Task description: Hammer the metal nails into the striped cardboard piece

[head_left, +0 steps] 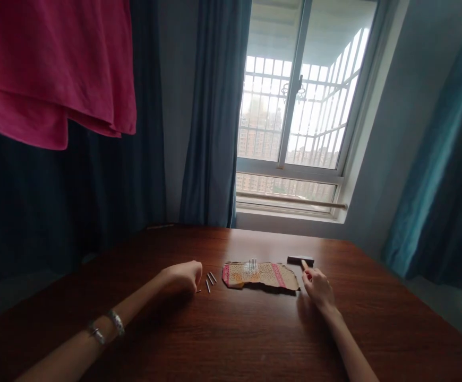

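My right hand (317, 286) is wrapped round the wooden handle of a hammer (300, 260), whose dark head rests on or just above the table. My left hand (183, 276) is low over the table with its fingers curled together; what they pinch, if anything, is hidden. Close to its fingertips lie several loose metal nails (210, 280). Between the hands sits a worn, patterned board or block (237, 273) with pink bands and ragged edges, dotted with small holes. Several nails (252, 263) stand upright in its middle.
The brown wooden table (231, 339) reaches back to the wall below a barred window (290, 132). Blue curtains (215, 116) hang behind it and at the right. A pink cloth (56, 69) hangs at the upper left.
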Motion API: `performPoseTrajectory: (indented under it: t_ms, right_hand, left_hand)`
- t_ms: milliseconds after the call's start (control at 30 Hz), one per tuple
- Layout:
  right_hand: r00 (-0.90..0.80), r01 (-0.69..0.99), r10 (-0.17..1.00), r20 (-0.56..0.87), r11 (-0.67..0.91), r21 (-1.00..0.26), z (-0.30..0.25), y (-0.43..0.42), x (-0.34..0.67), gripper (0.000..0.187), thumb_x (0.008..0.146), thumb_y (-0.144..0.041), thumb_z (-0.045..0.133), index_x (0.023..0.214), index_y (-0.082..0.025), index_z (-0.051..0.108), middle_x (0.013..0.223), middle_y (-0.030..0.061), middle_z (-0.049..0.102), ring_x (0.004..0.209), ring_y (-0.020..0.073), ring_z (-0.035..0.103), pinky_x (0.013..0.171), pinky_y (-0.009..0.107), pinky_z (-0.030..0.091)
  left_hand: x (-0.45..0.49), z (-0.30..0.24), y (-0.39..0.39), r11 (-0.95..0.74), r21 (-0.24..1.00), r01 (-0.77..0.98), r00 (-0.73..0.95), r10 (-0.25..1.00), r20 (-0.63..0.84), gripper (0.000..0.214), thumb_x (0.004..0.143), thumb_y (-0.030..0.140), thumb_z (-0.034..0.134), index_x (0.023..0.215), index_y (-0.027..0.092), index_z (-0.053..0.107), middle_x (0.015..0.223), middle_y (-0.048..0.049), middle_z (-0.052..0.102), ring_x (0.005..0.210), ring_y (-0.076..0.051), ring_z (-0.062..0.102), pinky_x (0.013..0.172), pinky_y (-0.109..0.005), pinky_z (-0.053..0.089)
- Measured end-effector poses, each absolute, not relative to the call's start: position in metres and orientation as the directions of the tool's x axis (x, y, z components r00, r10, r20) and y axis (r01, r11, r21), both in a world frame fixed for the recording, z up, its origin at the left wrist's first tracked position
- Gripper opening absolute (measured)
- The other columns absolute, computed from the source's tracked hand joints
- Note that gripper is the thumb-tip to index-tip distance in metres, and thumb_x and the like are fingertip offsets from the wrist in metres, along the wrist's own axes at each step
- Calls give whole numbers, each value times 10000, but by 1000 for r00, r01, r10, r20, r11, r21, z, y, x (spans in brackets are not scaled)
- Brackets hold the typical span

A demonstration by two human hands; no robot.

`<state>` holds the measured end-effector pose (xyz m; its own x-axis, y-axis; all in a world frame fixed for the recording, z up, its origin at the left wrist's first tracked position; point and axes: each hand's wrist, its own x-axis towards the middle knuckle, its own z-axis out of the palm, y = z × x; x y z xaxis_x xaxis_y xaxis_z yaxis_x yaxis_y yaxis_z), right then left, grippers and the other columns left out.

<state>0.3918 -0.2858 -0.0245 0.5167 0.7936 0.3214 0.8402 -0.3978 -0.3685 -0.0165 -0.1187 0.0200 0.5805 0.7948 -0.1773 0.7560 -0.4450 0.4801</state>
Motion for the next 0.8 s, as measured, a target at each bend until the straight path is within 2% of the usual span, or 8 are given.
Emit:
performPoseTrajectory:
  t_ms: [100, 233, 367, 500, 567, 633, 700, 800]
  right_hand:
    - [506, 848, 797, 330, -387, -362, -25, -286, 391, 283, 840, -281, 406, 888, -183, 667, 920, 98, 646, 839, 188, 607, 656, 242, 371]
    - [491, 853, 797, 351, -360, -377, -28, -285, 390, 271, 829, -266, 422, 929, -183, 660, 908, 99, 661, 872, 197, 608, 702, 248, 381]
    - [467, 862, 799, 379, -314, -399, -31, -284, 392, 262, 813, -267, 427, 874, -181, 667, 906, 108, 665, 866, 206, 611, 720, 261, 388]
    - [466, 845, 770, 436, -240, -479, -27, -284, 390, 273, 793, -299, 436, 842, -177, 675, 900, 112, 668, 821, 214, 613, 704, 276, 400]
    - [446, 821, 758, 477, -133, -556, -24, -283, 383, 278, 781, -330, 451, 809, -178, 683, 871, 107, 672, 784, 215, 609, 705, 289, 409]
    - [415, 742, 766, 491, 27, -670, -22, -280, 369, 276, 760, -365, 487, 771, -177, 690, 796, 92, 672, 734, 208, 601, 694, 296, 422]
    - [401, 559, 811, 426, 151, -815, -25, -276, 348, 292, 733, -402, 527, 759, -162, 691, 645, 62, 637, 610, 178, 572, 594, 281, 429]
    - [329, 174, 928, 175, 122, -977, -35, -270, 310, 366, 699, -465, 561, 761, -123, 677, 410, -37, 444, 349, 87, 367, 365, 222, 283]
  left_hand:
    - [-10, 22, -125, -537, 346, 769, 629, 730, -267, 154, 451, 183, 588, 580, 170, 670, 562, -8, 630, 538, -169, 561, 435, -208, 337]
    - [0, 20, -131, -541, 257, 801, 595, 770, -231, 227, 477, 175, 560, 665, 175, 687, 692, -31, 673, 614, -196, 605, 463, -218, 376]
    - [5, 16, -133, -582, 166, 796, 605, 769, -206, 238, 493, 146, 542, 676, 183, 689, 711, -40, 680, 644, -215, 625, 506, -236, 416]
    - [10, 18, -133, -691, 30, 722, 689, 715, -119, 181, 545, 140, 566, 684, 179, 676, 730, -56, 680, 695, -233, 636, 584, -264, 443]
    - [16, 22, -133, -725, -15, 689, 724, 689, -32, 130, 611, 156, 567, 698, 171, 663, 761, -69, 678, 726, -235, 636, 614, -272, 448]
    - [27, 26, -135, -749, -21, 662, 749, 660, 64, 107, 698, 185, 541, 724, 163, 642, 761, -72, 670, 729, -221, 632, 626, -266, 448]
    - [41, 28, -141, -791, -13, 611, 784, 603, 150, 121, 768, 201, 503, 757, 155, 614, 748, -64, 658, 714, -196, 625, 633, -252, 447]
    - [66, 22, -156, -891, -63, 450, 869, 421, 261, 128, 821, 154, 446, 772, 150, 564, 759, -49, 634, 675, -159, 603, 626, -235, 444]
